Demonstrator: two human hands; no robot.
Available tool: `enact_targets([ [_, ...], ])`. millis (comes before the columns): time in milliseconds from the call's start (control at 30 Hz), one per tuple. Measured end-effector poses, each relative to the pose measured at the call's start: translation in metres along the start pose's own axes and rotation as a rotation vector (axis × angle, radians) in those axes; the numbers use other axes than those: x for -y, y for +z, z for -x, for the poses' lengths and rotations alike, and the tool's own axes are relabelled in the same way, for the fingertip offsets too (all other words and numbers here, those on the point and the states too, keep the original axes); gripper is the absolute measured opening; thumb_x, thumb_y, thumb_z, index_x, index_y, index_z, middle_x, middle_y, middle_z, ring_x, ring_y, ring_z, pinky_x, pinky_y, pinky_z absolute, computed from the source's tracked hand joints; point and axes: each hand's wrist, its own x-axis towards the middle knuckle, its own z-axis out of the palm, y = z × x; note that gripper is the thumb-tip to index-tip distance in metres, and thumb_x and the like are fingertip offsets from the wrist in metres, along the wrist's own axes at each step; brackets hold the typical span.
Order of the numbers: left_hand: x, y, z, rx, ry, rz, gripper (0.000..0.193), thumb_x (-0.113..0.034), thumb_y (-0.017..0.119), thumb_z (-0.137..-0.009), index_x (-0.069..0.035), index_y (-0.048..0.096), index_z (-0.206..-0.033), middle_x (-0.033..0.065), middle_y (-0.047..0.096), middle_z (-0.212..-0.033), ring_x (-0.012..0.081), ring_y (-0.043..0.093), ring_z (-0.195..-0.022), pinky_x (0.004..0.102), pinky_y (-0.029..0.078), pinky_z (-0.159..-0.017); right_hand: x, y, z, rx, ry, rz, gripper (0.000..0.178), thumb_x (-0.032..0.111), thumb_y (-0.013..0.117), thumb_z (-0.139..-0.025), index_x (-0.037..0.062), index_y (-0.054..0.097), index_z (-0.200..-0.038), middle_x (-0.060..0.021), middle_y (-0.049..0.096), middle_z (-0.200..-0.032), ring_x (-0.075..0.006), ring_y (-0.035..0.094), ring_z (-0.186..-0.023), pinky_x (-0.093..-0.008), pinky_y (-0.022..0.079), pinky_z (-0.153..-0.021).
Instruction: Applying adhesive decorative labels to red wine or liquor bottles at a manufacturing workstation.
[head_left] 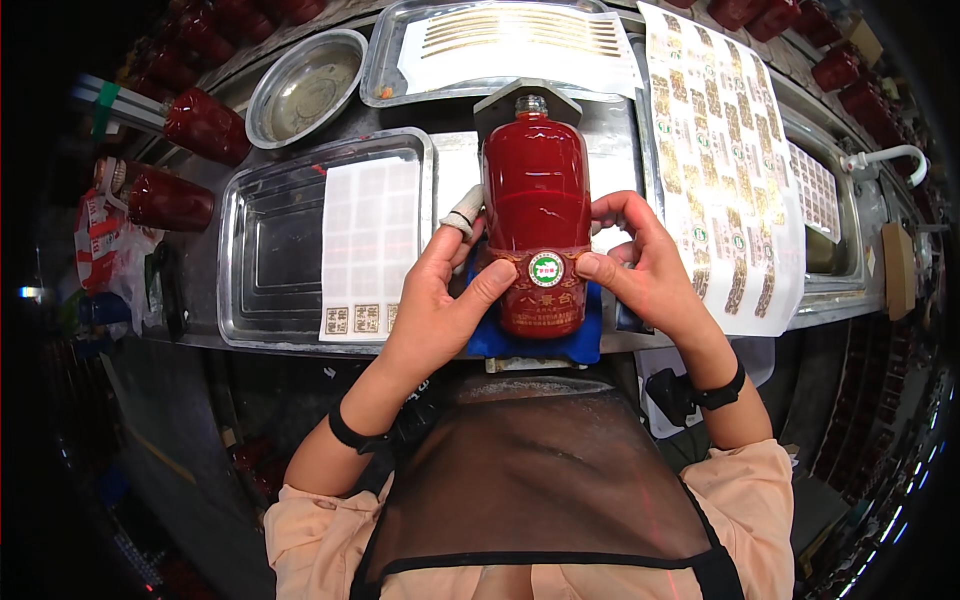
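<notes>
A dark red glass bottle (536, 200) with a clear threaded neck lies in front of me, its neck pointing away. Around its lower part runs a decorative band with a round green-and-white emblem (546, 268). My left hand (442, 290) grips the bottle's left side, its thumb pressed beside the emblem. A whitish cover (463, 213) sits on one of its fingertips. On the other side my right hand (645, 265) holds the bottle, thumb on the band and index finger curled at the bottle's edge. Blue cloth (585, 335) shows beneath the bottle's base.
Left of the bottle stands a metal tray (275, 180) with a sticker sheet (370, 240); a round metal bowl (306, 88) is behind it. Gold strips (520, 35) lie on a far tray. Large gold label sheets (720, 170), a faucet (890, 160) and red bottles (170, 195) flank the bench.
</notes>
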Motion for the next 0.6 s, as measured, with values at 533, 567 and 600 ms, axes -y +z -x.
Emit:
enact_targets([
  [533, -0.0069, 0.0056, 0.0009, -0.008, 0.002, -0.038, 0.078, -0.018, 0.071, -0.087, 0.006, 0.025, -0.146, 0.0196, 0.040, -0.143, 0.0274, 0.036, -0.137, 0.0370, 0.029, -0.112, 0.0050, -0.0034, 0.0018, 0.015, 0.054, 0.004, 0.062, 0.032, 0.082, -0.074, 0.0037, 0.049, -0.118, -0.0088, 0.056, -0.114, -0.0058, 0.051, -0.074, -0.0220, 0.046, -0.065],
  [567, -0.0069, 0.0068, 0.0009, -0.001, 0.034, -0.094, 0.082, -0.018, 0.073, -0.085, 0.006, 0.024, -0.146, 0.0201, 0.040, -0.144, 0.0276, 0.036, -0.137, 0.0372, 0.029, -0.112, 0.0052, -0.0041, 0.0024, 0.022, 0.039, 0.050, 0.066, 0.034, 0.084, -0.072, 0.0041, 0.048, -0.119, -0.0092, 0.056, -0.115, -0.0067, 0.052, -0.075, -0.0232, 0.047, -0.066],
  [600, -0.0072, 0.0077, 0.0010, 0.007, 0.066, -0.150, 0.085, -0.019, 0.075, -0.083, 0.007, 0.024, -0.146, 0.0205, 0.039, -0.144, 0.0277, 0.036, -0.137, 0.0373, 0.029, -0.112, 0.0054, -0.0043, 0.0029, 0.021, 0.040, 0.049, 0.066, 0.034, 0.084, -0.072, 0.0041, 0.048, -0.119, -0.0092, 0.056, -0.115, -0.0067, 0.052, -0.075, -0.0232, 0.047, -0.066],
])
